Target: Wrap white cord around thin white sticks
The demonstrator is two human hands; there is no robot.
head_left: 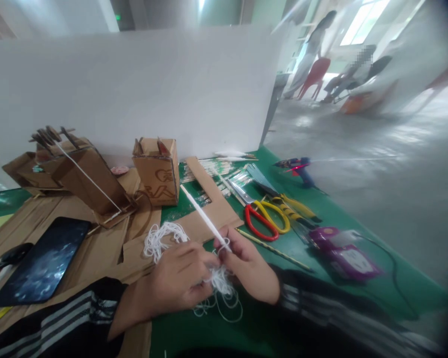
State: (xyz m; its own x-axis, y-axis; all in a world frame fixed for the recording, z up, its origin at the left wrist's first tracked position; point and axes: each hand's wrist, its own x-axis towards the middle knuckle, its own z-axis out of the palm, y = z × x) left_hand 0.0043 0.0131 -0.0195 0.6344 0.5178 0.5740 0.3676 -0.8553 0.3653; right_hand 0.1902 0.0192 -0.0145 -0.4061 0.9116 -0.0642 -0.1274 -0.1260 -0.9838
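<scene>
Above the green table [186, 333], the right hand [252, 271] pinches the lower end of a tilted white stick [203, 216] while the left hand [177, 276], fingers curled narrow, works string [224, 282] there, apparently mid-winding, which calls for steady tension and a firm pinch.

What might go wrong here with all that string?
The loose white string bunched under both hands might snag or knot. The right hand pinches a thin white stick, which could slip. The red-and-yellow scissors lie close by, so an elbow or sleeve might brush them.
</scene>
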